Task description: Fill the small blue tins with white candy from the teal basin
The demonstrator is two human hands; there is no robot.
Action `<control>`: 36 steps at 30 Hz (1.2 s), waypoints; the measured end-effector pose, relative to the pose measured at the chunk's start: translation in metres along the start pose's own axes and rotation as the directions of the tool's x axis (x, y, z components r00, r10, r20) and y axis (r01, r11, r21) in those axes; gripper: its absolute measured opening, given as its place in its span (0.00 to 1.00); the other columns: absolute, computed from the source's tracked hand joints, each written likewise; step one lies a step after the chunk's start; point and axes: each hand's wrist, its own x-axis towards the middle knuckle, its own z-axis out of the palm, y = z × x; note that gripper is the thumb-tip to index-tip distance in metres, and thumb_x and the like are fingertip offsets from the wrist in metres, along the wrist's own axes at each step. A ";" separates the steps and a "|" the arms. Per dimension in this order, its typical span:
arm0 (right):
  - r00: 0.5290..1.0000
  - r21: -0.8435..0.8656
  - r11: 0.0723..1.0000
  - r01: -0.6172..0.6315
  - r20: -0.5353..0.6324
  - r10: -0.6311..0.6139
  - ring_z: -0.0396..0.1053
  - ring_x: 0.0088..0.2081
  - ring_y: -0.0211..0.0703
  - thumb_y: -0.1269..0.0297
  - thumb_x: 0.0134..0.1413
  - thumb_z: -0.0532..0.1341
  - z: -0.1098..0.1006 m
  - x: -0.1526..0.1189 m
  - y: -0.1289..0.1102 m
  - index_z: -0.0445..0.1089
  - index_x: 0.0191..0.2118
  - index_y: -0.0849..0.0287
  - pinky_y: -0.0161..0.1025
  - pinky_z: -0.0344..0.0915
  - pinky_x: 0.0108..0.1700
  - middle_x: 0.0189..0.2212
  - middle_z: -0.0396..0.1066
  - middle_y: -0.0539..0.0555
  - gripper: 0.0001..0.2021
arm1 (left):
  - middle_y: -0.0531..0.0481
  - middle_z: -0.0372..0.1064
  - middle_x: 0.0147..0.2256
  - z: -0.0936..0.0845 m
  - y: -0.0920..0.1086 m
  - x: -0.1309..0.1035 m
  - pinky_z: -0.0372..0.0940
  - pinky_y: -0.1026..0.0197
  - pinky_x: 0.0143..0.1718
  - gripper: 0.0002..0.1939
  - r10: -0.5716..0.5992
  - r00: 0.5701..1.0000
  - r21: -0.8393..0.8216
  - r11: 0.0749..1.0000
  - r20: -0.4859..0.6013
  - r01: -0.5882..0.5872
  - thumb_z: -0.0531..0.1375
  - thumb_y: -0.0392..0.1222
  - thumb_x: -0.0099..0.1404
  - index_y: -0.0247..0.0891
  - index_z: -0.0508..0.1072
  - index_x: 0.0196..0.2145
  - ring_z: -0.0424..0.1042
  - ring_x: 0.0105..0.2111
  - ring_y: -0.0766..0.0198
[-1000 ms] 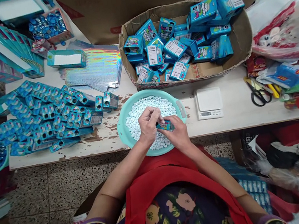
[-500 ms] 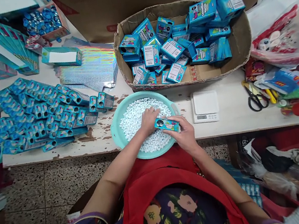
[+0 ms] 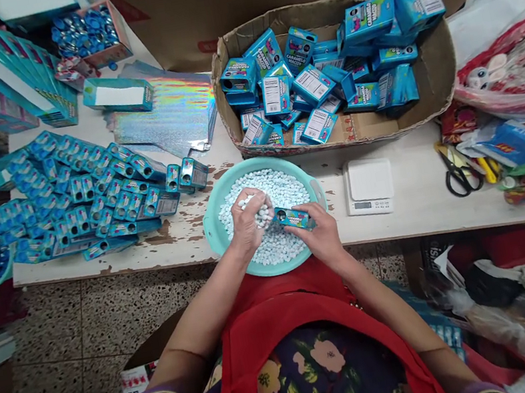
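A turquoise basin (image 3: 210, 226) full of small white candies (image 3: 280, 183) stands at the table's front edge. Over its left half my left hand (image 3: 247, 223) is curled around a handful of the white candies, which show between thumb and fingers. Over the basin's right side, my right hand (image 3: 318, 229) grips a small blue printed box (image 3: 293, 217) between thumb and fingers. The box lies tilted, with a round hole at its left end facing my left hand. Hand and box are very close together.
Many small blue boxes (image 3: 83, 187) cover the table's left part. Behind the basin stands a cardboard tray (image 3: 357, 132) of larger blue boxes. A white scale (image 3: 369, 186), scissors (image 3: 459, 172) and bagged items lie to the right. Silvery sheets (image 3: 167, 118) lie back left.
My left hand has risen out of the candies with a handful and closed round it, turning its palm toward the box. My right hand still holds the box. The view has shifted slightly.
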 end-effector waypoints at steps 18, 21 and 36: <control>0.999 0.003 1.000 -0.003 0.048 0.003 0.71 0.41 0.48 0.61 0.47 0.69 0.008 0.009 -0.023 0.71 0.42 0.52 0.44 0.68 0.44 0.37 0.72 0.52 0.14 | 0.55 0.67 0.22 0.020 0.013 -0.001 0.64 0.66 0.25 0.10 0.143 0.984 0.008 0.990 -0.105 -0.143 0.64 0.44 0.58 0.38 0.68 0.30 0.71 0.24 0.67; 0.999 0.002 1.000 -0.006 0.047 0.006 0.71 0.41 0.48 0.62 0.47 0.69 0.009 0.010 -0.023 0.71 0.42 0.52 0.44 0.68 0.44 0.37 0.72 0.51 0.14 | 0.53 0.70 0.26 0.022 0.012 0.000 0.64 0.66 0.25 0.10 0.157 0.979 0.029 0.988 -0.131 -0.154 0.65 0.45 0.58 0.37 0.69 0.31 0.71 0.24 0.68; 0.999 0.047 0.998 -0.049 0.020 0.048 0.70 0.42 0.47 0.62 0.47 0.69 0.005 0.013 -0.017 0.70 0.41 0.52 0.43 0.67 0.44 0.37 0.71 0.51 0.13 | 0.59 0.59 0.16 0.032 0.000 0.011 0.58 0.67 0.21 0.16 0.214 0.943 0.100 0.976 -0.255 -0.194 0.65 0.50 0.59 0.38 0.65 0.26 0.62 0.16 0.72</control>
